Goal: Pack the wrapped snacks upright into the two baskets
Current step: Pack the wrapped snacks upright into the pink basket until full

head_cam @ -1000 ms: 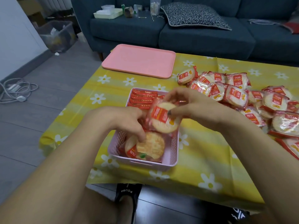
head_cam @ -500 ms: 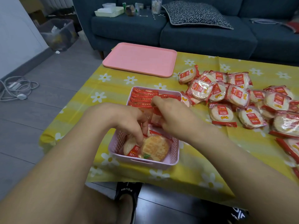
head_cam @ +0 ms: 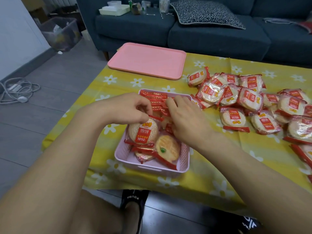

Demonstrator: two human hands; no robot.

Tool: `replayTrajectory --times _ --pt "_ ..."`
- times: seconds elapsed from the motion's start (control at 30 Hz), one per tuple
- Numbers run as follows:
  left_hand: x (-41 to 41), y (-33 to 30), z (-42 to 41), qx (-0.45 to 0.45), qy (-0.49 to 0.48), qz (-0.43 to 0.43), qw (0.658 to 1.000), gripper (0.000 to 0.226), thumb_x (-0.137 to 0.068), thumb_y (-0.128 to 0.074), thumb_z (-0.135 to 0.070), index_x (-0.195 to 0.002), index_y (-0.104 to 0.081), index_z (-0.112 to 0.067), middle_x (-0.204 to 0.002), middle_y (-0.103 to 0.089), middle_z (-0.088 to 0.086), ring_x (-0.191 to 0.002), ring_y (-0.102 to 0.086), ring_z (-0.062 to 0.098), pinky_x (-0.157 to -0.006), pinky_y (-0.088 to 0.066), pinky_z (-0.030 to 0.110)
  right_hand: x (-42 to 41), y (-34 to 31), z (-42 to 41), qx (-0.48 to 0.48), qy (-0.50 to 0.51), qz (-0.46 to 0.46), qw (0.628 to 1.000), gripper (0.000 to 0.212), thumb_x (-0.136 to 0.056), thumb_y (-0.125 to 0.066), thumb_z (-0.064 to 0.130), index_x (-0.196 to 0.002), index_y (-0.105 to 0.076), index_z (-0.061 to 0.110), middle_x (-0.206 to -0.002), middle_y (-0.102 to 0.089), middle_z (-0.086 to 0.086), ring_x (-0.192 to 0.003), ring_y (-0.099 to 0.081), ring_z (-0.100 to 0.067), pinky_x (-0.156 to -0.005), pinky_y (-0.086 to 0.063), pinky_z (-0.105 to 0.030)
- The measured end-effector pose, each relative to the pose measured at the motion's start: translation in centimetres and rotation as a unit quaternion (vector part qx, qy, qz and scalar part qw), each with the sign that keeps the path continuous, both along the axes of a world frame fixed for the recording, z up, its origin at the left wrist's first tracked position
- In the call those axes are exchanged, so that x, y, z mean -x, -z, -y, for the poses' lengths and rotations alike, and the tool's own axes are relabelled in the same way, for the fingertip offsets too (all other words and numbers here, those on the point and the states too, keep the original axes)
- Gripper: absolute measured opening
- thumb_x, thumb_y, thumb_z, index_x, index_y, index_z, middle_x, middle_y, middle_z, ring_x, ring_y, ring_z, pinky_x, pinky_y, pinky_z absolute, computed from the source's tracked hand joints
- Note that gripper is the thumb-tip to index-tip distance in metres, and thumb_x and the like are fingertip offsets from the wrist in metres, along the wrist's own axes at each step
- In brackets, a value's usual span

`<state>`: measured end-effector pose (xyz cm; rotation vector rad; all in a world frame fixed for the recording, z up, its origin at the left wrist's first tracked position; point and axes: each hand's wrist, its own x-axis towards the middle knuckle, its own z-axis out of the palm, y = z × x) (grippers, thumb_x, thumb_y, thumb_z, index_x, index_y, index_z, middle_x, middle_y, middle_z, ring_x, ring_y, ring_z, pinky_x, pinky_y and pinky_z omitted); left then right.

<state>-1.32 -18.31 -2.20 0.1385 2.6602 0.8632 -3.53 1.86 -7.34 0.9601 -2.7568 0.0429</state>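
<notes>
A: Report the work surface and large items.
B: A table under a yellow tablecloth (head_cam: 211, 174) with white daisies stands in front of a dark blue sofa (head_cam: 219, 36). A pink tray (head_cam: 146, 60) lies flat at the far edge of the cloth.

A: Location of the container?
B: One pale purple basket (head_cam: 152, 168) sits on the cloth, nearer than the tray. A row of snacks (head_cam: 155, 97) stands on edge in its far part. In the near part, two wrapped rounds lie slanted against each other.

A: Unpacked stock?
B: A loose pile of wrapped snacks (head_cam: 249, 102) lies on the cloth just right of the basket, extending to the frame's right edge.

A: State of the left hand?
B: The left hand (head_cam: 128, 108) is over the basket's left side, fingers curled, pinching the top edge of one upright snack (head_cam: 143, 132) with its label toward the camera.

A: State of the right hand?
B: The right hand (head_cam: 187, 119) is over the basket's middle, fingers reaching down among the standing packets. Whether they pinch one cannot be determined; the fingertips are hidden.
</notes>
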Motion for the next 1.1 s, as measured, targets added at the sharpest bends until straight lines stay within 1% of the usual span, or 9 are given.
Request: replayTrajectory --times 0.13,0.33,0.47,0.53,0.6,0.67,0.77,0.9,1.1 --pt "0.3 0.3 0.3 -0.008 -0.01 -0.023 1.0 0.016 -0.083 -0.065 -0.011 -0.084 -0.069 -0.026 -0.076 -0.065 -0.012 -0.069 -0.057 0.005 -0.068 -0.048 0.026 0.0 0.1 -0.5 0.0 -0.009 -0.032 0.999 0.028 -0.068 -0.067 0.007 -0.093 -0.056 0.008 -0.091 -0.058 -0.013 -0.081 -0.054 -0.034 -0.064 -0.033 -0.038" --pt "0.6 0.3 0.2 -0.006 -0.01 -0.104 0.995 0.016 -0.081 -0.067 -0.009 -0.087 -0.066 -0.023 -0.084 -0.066 -0.006 -0.077 -0.059 0.01 -0.066 -0.045 0.023 0.2 0.5 -0.6 -0.024 0.003 -0.032 0.999 0.026 -0.065 -0.069 0.008 -0.087 -0.056 0.011 -0.083 -0.057 -0.01 -0.075 -0.054 -0.033 -0.064 -0.023 -0.035" --pt "1.0 0.6 0.3 0.023 -0.02 -0.177 0.984 0.016 -0.081 -0.066 -0.014 -0.09 -0.064 -0.027 -0.09 -0.065 -0.008 -0.085 -0.059 0.013 -0.068 -0.044 0.024 -0.4 -0.3 -0.7 -0.01 0.03 -0.029 0.999 0.036 -0.065 -0.068 0.009 -0.098 -0.055 0.009 -0.093 -0.058 -0.013 -0.085 -0.054 -0.034 -0.068 -0.036 -0.039" --pt "1.2 0.8 0.4 0.036 -0.023 -0.19 0.981 0.018 -0.081 -0.066 -0.015 -0.091 -0.062 -0.029 -0.092 -0.065 -0.008 -0.088 -0.058 0.014 -0.07 -0.044 0.024 -1.3 -1.7 -0.5 0.038 0.027 -0.025 0.999 0.031 -0.068 -0.062 0.011 -0.098 -0.054 0.008 -0.094 -0.056 -0.012 -0.086 -0.053 -0.033 -0.069 -0.037 -0.039" --pt "1.3 1.1 0.5 0.043 -0.025 -0.199 0.979 0.02 -0.08 -0.067 -0.016 -0.091 -0.061 -0.031 -0.093 -0.066 -0.008 -0.091 -0.059 0.016 -0.076 -0.049 0.031 -2.4 -2.9 0.3 0.098 -0.015 0.028 0.995 0.018 -0.072 -0.058 0.011 -0.09 -0.056 0.012 -0.091 -0.057 -0.009 -0.085 -0.055 -0.032 -0.067 -0.039 -0.038" --pt "1.4 1.2 0.4 0.05 -0.027 -0.203 0.978 0.021 -0.078 -0.069 -0.015 -0.092 -0.062 -0.029 -0.094 -0.066 -0.008 -0.092 -0.06 0.016 -0.08 -0.051 0.037 -3.1 -2.8 1.4 0.104 -0.062 0.133 0.984 0.016 -0.076 -0.055 0.011 -0.09 -0.063 0.015 -0.093 -0.062 -0.005 -0.09 -0.06 -0.03 -0.07 -0.048 -0.038" --pt "1.5 1.3 0.1 0.06 -0.024 -0.197 0.978 0.025 -0.075 -0.072 -0.014 -0.094 -0.064 -0.028 -0.093 -0.065 -0.009 -0.09 -0.059 0.016 -0.081 -0.051 0.038 -3.5 -0.6 2.4 0.034 -0.103 0.237 0.965 0.033 -0.084 -0.05 0.011 -0.113 -0.066 0.018 -0.115 -0.065 -0.006 -0.108 -0.06 -0.029 -0.087 -0.052 -0.042" --pt "1.4 1.6 0.0 0.066 -0.015 -0.184 0.981 0.027 -0.073 -0.075 -0.011 -0.093 -0.064 -0.026 -0.088 -0.061 -0.011 -0.086 -0.058 0.015 -0.076 -0.051 0.036 -3.4 1.6 2.9 -0.034 -0.087 0.27 0.958 0.034 -0.094 -0.046 0.017 -0.126 -0.058 0.017 -0.128 -0.06 -0.006 -0.116 -0.058 -0.03 -0.094 -0.05 -0.041" --pt "1.7 2.6 -0.3 0.134 0.031 -0.178 0.974 0.027 -0.072 -0.078 -0.02 -0.086 -0.056 -0.024 -0.083 -0.053 -0.01 -0.082 -0.055 0.02 -0.069 -0.045 0.036 -3.0 0.9 2.6 0.019 -0.085 0.356 0.931 0.041 -0.089 -0.053 0.018 -0.128 -0.063 0.025 -0.13 -0.061 -0.001 -0.12 -0.055 -0.023 -0.101 -0.046 -0.039"
